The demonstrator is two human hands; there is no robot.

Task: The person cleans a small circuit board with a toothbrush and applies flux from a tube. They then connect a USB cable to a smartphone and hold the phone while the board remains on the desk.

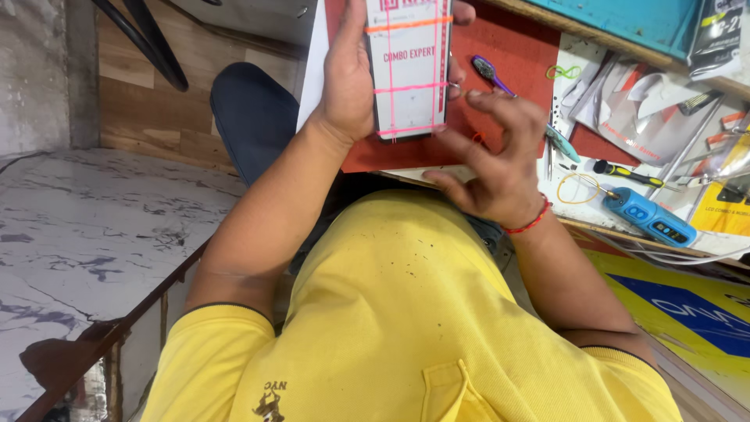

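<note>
1. Flat white rectangular panel (408,66), one. It is held upright above the red mat, crossed by pink-orange rubber bands: three run across it and at least two run along its length. Its top edge is cut off by the picture.
2. Left hand (351,74), one. Closed on the panel's left edge, palm against the side, thumb up along the front; fingertips show past the right edge near the top.
3. Right hand (492,160), one. Fingers spread and loosely curled just beside the panel's lower right corner, forefinger and thumb pinched on a band at the right edge. A red thread band circles the wrist.
4. Red mat (523,55), one, lying on the desk under both hands.
5. Purple-handled brush (491,74), one, on the mat, just right of the panel.
6. Loose rubber bands: one green (564,72) near the mat's right edge, one yellow (576,187) on the white surface beside the blue tool.
7. Blue powered screwdriver (648,217), one, at the desk's near edge, right of the right hand.
8. Black-and-yellow screwdriver (625,173), one, just above the blue tool.
9. Teal-handled tool (562,144), one, partly hidden by the right hand.
10. Crumpled white wrappers (648,101), number cannot be told.
11. Yellow shirt (406,328), one, worn by the person, filling the foreground.
</note>
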